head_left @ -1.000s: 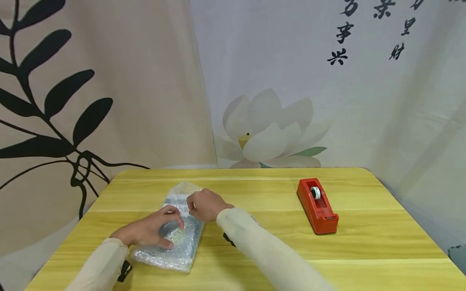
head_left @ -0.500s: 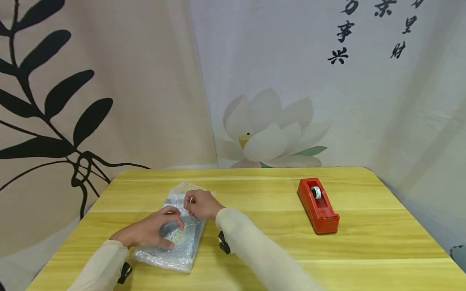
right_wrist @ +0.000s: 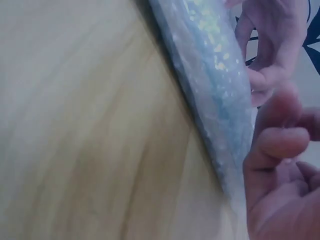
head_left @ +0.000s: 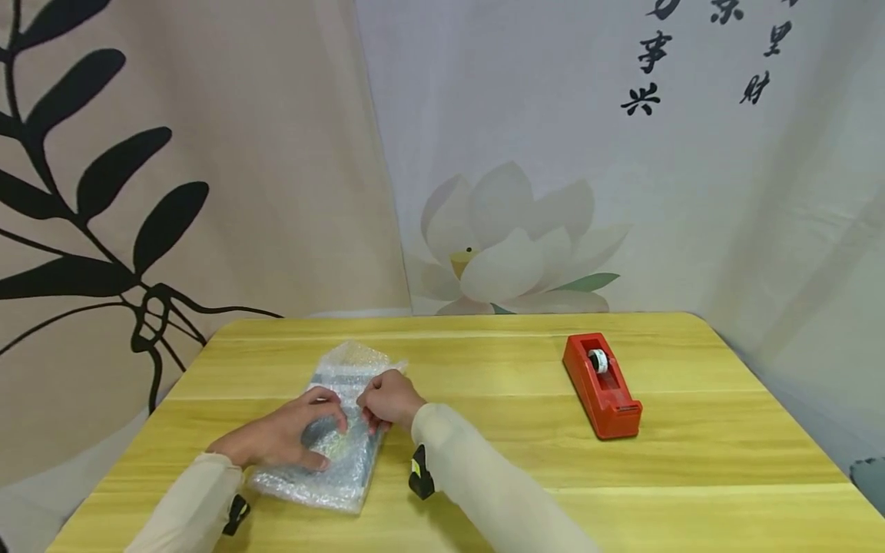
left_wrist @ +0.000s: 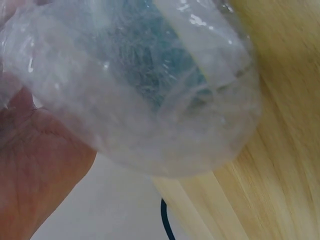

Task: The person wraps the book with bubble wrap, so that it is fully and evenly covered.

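A flat bubble-wrapped package (head_left: 349, 480) lies on the left part of the table, something bluish-grey dimly visible through the wrap. My left hand (head_left: 280, 438) rests on it from the left, thumb and fingers spread apart in a wide curve. At the package's right edge is my right hand (head_left: 392, 399), fingers bent. In the right wrist view its thumb and forefinger meet, with a thin clear strip (right_wrist: 288, 161) faintly showing by them; whether that is tape or wrap is hard to tell. The left wrist view shows the wrap's rounded, cloudy end (left_wrist: 165, 135) close up.
A red tape dispenser (head_left: 603, 392) with a small roll stands on the right side of the wooden table (head_left: 498, 453). Behind the table's far edge hangs a cloth (head_left: 297, 177) printed with leaves, a lotus and characters.
My right hand has shifted slightly down and right, from over the package's upper middle towards its right edge, uncovering the upper wrap. My left hand has stayed in place.
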{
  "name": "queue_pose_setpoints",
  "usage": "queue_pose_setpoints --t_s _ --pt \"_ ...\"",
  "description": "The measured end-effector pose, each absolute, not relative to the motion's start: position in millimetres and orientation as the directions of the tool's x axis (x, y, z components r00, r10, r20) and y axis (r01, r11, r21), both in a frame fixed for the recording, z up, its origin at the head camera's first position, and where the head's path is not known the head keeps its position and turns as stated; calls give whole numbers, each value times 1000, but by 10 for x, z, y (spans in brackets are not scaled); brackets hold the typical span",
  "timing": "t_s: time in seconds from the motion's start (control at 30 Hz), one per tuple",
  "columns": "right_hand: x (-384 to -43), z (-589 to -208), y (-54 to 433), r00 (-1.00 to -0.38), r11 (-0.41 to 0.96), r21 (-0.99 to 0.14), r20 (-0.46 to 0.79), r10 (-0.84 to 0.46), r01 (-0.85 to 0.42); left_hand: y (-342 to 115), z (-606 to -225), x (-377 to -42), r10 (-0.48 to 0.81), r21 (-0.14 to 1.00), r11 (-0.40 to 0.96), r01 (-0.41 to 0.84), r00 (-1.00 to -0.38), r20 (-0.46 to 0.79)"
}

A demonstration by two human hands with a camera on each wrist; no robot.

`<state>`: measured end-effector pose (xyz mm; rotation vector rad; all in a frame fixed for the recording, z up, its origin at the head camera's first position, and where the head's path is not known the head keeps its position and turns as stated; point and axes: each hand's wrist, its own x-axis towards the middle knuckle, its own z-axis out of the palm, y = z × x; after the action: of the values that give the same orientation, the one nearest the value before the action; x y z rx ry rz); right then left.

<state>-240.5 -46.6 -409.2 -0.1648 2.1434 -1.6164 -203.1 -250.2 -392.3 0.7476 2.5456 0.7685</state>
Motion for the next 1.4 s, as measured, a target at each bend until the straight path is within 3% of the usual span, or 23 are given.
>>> queue_pose_setpoints --t_s 0.23,0.47,1.0,1.4 --pt "-2328 -4096 -460 -900 263 -936 -311 -306 235 -2491 -3930 -2059 583 560 719 412 -796 -162" --pt "-2286 -4099 -473 -897 248 -931 -334 -289 267 -2498 -3921 -2054 546 607 721 335 -814 -199" --pt "-2264 -4120 -479 -888 300 -907 -377 -262 296 -2451 -3877 -2039 559 562 747 354 -793 -244" --pt "-2228 -4097 -465 -891 352 -892 -380 -249 282 -2430 -3877 -2004 502 538 787 304 -821 -270"
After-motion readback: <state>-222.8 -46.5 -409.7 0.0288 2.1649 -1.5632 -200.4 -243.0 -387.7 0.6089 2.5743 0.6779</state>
